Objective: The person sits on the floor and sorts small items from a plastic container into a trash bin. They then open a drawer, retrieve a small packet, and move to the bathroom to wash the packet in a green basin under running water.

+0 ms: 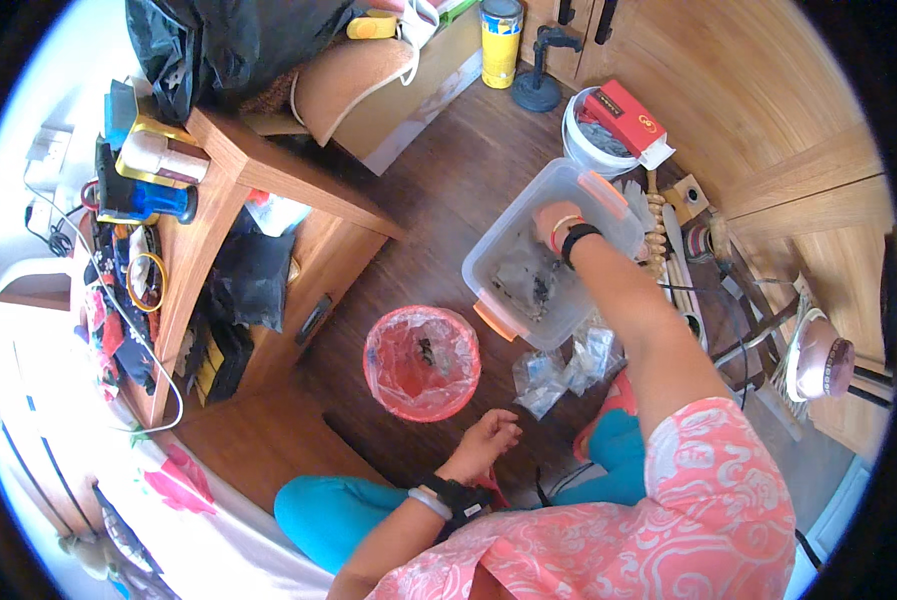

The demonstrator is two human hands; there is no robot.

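A clear plastic storage box (493,232) with orange latches rests on the dark wooden floor. My right hand (557,221) reaches into it near the far wall, and the fingertips are hidden. Dark bits and grey dust (538,289) lie on the box's bottom. My left hand (489,442) hovers over my lap, fingers loosely curled and slightly apart, with nothing visible in it. Just beyond it stands a red waste bin (373,386) with a clear plastic liner and some dark debris (427,351) inside. Clear plastic packets (542,379) lie between the box and my foot.
A wooden cabinet (268,176) with open shelves stands left. Behind the box is a white bucket (574,142) holding a red carton (628,120). A yellow canister (499,52) and a black stand (536,88) are farther back. A wooden roller massager (654,225) lies right.
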